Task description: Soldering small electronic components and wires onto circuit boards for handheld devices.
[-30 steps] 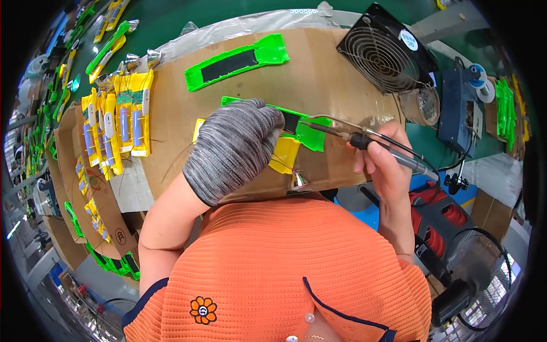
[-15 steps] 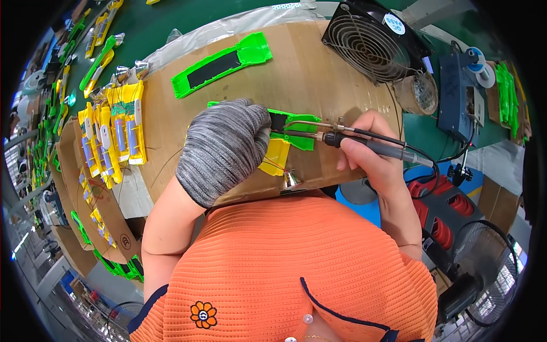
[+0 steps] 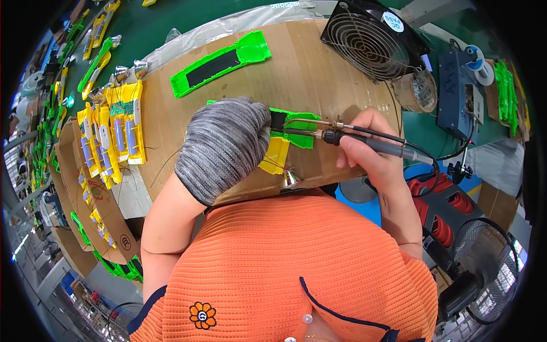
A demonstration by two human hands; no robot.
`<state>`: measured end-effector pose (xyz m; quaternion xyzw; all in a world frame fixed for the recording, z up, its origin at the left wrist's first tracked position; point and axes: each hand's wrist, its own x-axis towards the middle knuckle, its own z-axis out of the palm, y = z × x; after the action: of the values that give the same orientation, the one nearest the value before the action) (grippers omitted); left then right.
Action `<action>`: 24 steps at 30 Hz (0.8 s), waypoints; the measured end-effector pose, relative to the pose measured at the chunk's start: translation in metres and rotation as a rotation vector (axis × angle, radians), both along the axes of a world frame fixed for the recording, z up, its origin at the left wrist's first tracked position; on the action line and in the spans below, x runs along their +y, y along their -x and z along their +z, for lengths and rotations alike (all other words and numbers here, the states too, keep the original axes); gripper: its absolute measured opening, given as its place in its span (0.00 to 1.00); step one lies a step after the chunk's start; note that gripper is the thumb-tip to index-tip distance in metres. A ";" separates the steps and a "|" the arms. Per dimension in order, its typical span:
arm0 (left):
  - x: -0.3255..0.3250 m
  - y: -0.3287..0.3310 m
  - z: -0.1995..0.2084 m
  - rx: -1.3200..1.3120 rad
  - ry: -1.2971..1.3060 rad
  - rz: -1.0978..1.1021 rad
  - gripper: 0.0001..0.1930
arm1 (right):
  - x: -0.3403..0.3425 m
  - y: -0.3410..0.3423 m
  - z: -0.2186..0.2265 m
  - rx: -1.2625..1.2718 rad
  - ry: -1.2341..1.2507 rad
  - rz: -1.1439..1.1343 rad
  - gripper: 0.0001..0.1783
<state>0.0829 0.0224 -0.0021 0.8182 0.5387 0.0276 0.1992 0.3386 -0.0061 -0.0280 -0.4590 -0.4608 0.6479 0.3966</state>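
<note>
My right hand (image 3: 370, 143) grips a soldering iron (image 3: 383, 147) with a thin metal feed tube along its top. The iron's tip reaches left over a green plastic housing (image 3: 302, 139) with a dark panel in it. In a grey striped knit glove, my left hand (image 3: 225, 145) rests over the left part of this housing with fingers curled together. Whatever they pinch is hidden beneath the glove. Just below lies a yellow plastic housing (image 3: 276, 157), partly covered by the left hand, with thin wires running to a silvery lamp reflector (image 3: 290, 178).
A second green housing (image 3: 222, 64) lies farther back on the cardboard sheet (image 3: 159, 102). Yellow housings with purple cells (image 3: 119, 134) stand at left. A black fan (image 3: 370, 43), a round tin (image 3: 415, 91) and a blue soldering unit (image 3: 454, 94) occupy the far right.
Almost nothing differs. My right hand and the soldering iron have shifted very slightly; the iron's tip stays over the green housing. The left hand keeps its place.
</note>
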 end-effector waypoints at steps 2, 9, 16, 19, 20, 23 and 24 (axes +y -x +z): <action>0.000 0.000 0.000 -0.014 0.016 0.009 0.05 | 0.000 -0.003 -0.002 0.028 -0.015 -0.019 0.08; 0.001 0.000 0.001 -0.004 0.022 -0.002 0.06 | -0.007 -0.002 -0.010 0.226 -0.067 -0.229 0.10; 0.002 0.001 0.002 -0.018 0.009 -0.014 0.05 | -0.012 -0.002 -0.004 0.206 -0.001 -0.118 0.08; 0.003 0.001 0.002 -0.034 0.033 -0.011 0.05 | -0.008 0.001 0.000 0.097 0.027 -0.102 0.07; 0.004 0.001 0.003 -0.033 0.054 -0.011 0.05 | -0.006 0.001 0.001 0.043 0.044 -0.090 0.07; 0.004 -0.001 0.006 -0.014 0.075 0.006 0.05 | 0.001 0.002 0.006 -0.005 0.035 -0.026 0.08; 0.004 -0.001 0.007 -0.032 0.056 0.004 0.05 | 0.002 0.002 0.008 -0.005 0.036 -0.024 0.08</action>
<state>0.0841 0.0266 0.0051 0.8108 0.5375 0.0259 0.2304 0.3367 -0.0036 -0.0201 -0.4733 -0.4446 0.6499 0.3949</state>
